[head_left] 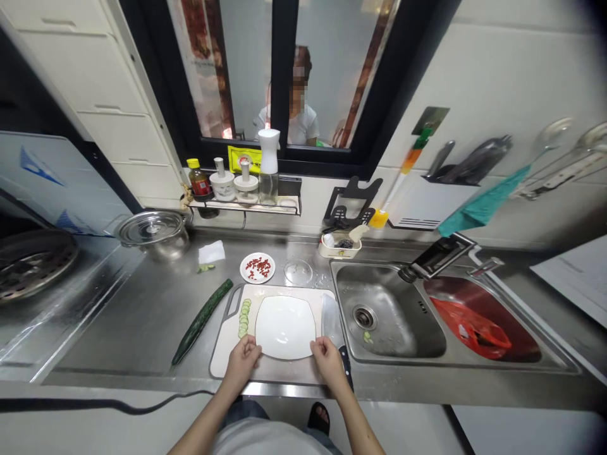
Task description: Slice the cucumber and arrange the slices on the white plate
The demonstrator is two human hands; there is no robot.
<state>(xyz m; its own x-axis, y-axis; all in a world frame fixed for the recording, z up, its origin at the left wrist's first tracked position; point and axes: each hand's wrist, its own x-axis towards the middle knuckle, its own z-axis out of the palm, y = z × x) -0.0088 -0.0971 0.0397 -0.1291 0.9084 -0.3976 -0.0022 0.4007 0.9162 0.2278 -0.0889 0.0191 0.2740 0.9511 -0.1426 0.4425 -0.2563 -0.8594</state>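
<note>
White plate point(285, 327) held by both hands at its near corners: left corner pinched by left hand point(245, 357), right corner by right hand point(327, 359), each grip closed, thumb and fingers on the rim. Plate is held over the cutting board point(222, 354); whether the board is touched, cannot tell. Knife point(331, 322) laid on the board's right side, dark handle partly hidden by right hand. Cucumber slices point(245, 318) lined up in an overlapping row left of the plate. Whole cucumber point(203, 322) laid slantwise on the steel bench point(137, 316), left of the board. Sink point(393, 341) set into the bench on the right, red bag point(474, 328) in its right basin. Beyond the board, small dish point(257, 268) filled with red pieces; lidded pot point(156, 234) placed farther left. Bottles and jars kept on wall shelf point(279, 207); person point(303, 123) seen through window.
</note>
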